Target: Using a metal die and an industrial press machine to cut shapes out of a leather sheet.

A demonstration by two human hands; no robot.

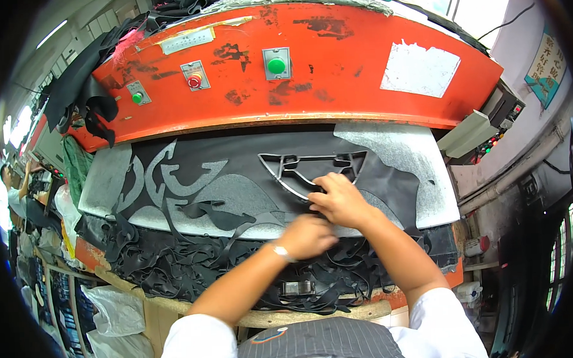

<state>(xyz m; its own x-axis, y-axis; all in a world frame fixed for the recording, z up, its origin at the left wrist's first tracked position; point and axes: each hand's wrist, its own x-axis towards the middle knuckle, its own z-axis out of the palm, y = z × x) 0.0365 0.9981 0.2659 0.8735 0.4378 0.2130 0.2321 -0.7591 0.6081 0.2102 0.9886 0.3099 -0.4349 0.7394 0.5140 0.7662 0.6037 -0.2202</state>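
A crescent-shaped metal cutting die (290, 160) rests on a black leather sheet (241, 149). My right hand (341, 201) is at the die's near edge, its fingers bent and closed on the rim. Just nearer to me and to the left, my left hand (304, 237) is smeared by motion, so its fingers and anything in them cannot be made out. Beneath the sheet lies a pale cutting board (411, 140), showing grey through several curved cut-outs. A loose dark leather strip (221, 216) lies left of my hands.
A red press beam (189, 113) with green and red buttons spans the far side. Tangled black leather scraps (169, 259) heap along the near edge. A small metal block (298, 288) sits among them. A control box (487, 131) stands at right; another person (22, 194) works far left.
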